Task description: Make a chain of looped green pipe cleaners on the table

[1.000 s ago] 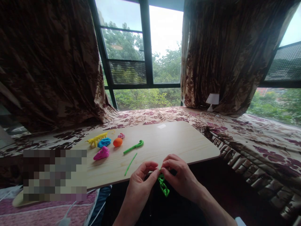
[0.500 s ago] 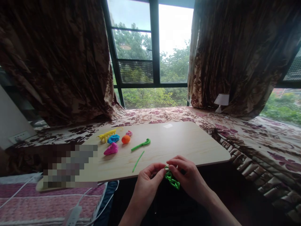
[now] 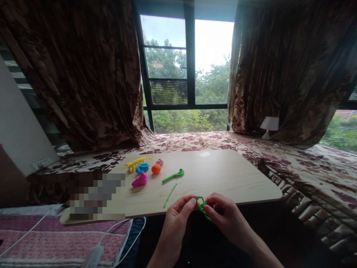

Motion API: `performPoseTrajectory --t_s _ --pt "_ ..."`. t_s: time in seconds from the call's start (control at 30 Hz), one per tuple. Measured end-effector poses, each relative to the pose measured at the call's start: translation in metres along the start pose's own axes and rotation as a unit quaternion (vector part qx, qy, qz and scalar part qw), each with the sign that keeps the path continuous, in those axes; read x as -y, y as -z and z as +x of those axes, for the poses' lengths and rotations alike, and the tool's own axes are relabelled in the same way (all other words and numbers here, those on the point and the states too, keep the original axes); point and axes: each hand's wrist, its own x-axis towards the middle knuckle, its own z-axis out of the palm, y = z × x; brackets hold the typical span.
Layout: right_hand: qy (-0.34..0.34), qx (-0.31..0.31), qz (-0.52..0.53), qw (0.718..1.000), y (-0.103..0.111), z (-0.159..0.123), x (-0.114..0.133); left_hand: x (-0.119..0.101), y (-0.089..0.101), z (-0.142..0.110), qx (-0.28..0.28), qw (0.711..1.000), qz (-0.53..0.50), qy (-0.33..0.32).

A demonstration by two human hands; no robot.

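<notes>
A green clay chain [image 3: 201, 204] of linked loops is held between my two hands at the table's near edge. My left hand [image 3: 178, 214] pinches the top loop from its left side, thumb against fingers. On the right, my right hand [image 3: 224, 209] has thumb and fingertips closed on the chain just below that loop; the lower links hang partly behind this hand. Left of my hands a thin green clay strip [image 3: 170, 195] lies on the table. Beyond it rests a thicker green clay piece [image 3: 173, 176] with a curled end.
On the wooden table [image 3: 220, 175] sit a magenta clay lump [image 3: 140, 179], a blue clay piece [image 3: 142, 168], an orange clay ball [image 3: 156, 169], a small pink piece [image 3: 160, 162] and a yellow clay figure [image 3: 135, 163]. A white power strip [image 3: 95, 257] lies at lower left.
My view has turned left, so the table appears farther right. The top loop of the green chain now stands up, round and open, between my fingertips; earlier it was mostly covered by them.
</notes>
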Motion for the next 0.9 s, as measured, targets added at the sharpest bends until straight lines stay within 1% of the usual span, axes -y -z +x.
performPoseTrajectory --t_s 0.13,0.3,0.43,0.53,0.6,0.73,0.8,0.9 --pt "0.003 0.008 -0.009 1.0 0.004 -0.002 0.006 -0.008 -0.005 -0.005 0.004 0.999 0.045 -0.022" --pt "0.003 0.013 -0.006 1.0 0.005 -0.003 0.01 -0.013 -0.006 -0.006 -0.011 0.991 0.115 -0.062" --pt "-0.03 0.031 0.055 0.998 0.004 0.0 0.013 -0.015 -0.004 -0.006 -0.027 0.991 0.112 -0.064" --pt "-0.047 0.032 0.116 0.992 0.004 0.002 0.015 -0.018 -0.005 -0.009 -0.047 0.987 0.123 -0.088" --pt "-0.047 0.022 0.15 0.987 0.004 0.003 0.014 -0.021 -0.007 -0.012 -0.038 0.986 0.127 -0.098" --pt "-0.048 -0.004 0.205 0.978 0.002 0.006 0.008 -0.022 -0.013 -0.016 0.035 0.991 0.108 -0.074" --pt "-0.047 -0.02 0.217 0.975 0.0 0.008 0.003 -0.02 -0.013 -0.014 0.038 0.99 0.117 -0.068" --pt "-0.049 -0.023 0.224 0.973 -0.002 0.008 0.0 -0.015 -0.01 -0.011 0.015 0.99 0.125 -0.067"
